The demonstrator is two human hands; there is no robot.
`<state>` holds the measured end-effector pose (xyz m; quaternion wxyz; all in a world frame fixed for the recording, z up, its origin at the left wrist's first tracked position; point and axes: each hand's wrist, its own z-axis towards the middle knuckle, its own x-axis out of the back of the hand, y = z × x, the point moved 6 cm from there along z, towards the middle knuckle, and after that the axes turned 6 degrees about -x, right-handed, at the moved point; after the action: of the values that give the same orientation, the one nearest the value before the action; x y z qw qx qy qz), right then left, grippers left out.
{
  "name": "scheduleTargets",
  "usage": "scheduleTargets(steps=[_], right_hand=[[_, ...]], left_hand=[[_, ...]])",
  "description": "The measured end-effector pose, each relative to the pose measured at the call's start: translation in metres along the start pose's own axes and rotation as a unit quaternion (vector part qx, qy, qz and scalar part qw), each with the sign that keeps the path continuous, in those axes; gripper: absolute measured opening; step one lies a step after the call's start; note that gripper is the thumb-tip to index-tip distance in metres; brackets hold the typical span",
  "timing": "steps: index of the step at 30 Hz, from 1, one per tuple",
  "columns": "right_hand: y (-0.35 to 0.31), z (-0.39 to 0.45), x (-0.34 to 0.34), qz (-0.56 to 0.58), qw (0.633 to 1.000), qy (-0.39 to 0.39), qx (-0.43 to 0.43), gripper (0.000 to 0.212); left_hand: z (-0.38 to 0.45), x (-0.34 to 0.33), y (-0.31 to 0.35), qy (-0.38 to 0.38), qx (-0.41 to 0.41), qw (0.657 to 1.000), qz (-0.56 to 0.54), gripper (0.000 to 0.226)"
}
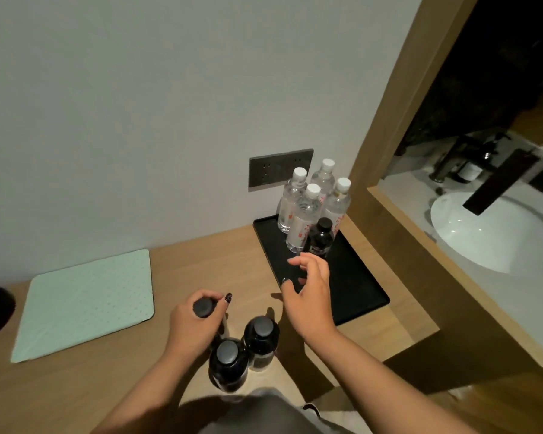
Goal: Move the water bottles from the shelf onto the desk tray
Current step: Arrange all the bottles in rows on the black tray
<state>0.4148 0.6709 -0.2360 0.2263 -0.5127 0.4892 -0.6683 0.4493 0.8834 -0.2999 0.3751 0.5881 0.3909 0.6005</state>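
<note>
My left hand (pixel 190 321) grips a dark bottle (pixel 203 308); two more (pixel 261 339) stand just right of those fingers on the bench. Right hand (pixel 308 292), fingers wide, hovers over the tray (pixel 358 283); I'd set bottles before the clear ones (pixel 311 208), upright, without knocking them.

Black tray (pixel 355 283) beyond the fingers; clear white-capped bottles (pixel 304 220); dark black-capped bottles (pixel 228 364); mint dotted mat (pixel 85 305).

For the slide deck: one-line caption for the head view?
Left hand grips a dark bottle on the desk; open right hand hovers over the black tray holding five bottles.
</note>
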Motion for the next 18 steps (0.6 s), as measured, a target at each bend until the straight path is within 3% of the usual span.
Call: scheduleTargets(steps=[5,9,13,18], right_hand=[[-0.011,-0.004,0.001,0.000,1.000,-0.027,0.010,0.032],[-0.017,-0.004,-0.004,0.007,0.998,-0.065,0.012,0.029],[-0.031,-0.004,-0.024,-0.003,0.987,-0.161,0.025,0.044],[-0.055,-0.008,-0.035,0.008,0.970,-0.232,0.068,0.065]], left_hand=[[0.023,0.019,0.003,0.091,0.063,0.992,-0.058,0.014],[0.043,0.040,0.049,0.105,0.008,0.987,-0.117,0.012],[0.059,0.049,0.107,0.063,-0.040,0.976,-0.206,0.012],[0.062,0.047,0.146,0.030,-0.009,0.940,-0.339,0.015]])
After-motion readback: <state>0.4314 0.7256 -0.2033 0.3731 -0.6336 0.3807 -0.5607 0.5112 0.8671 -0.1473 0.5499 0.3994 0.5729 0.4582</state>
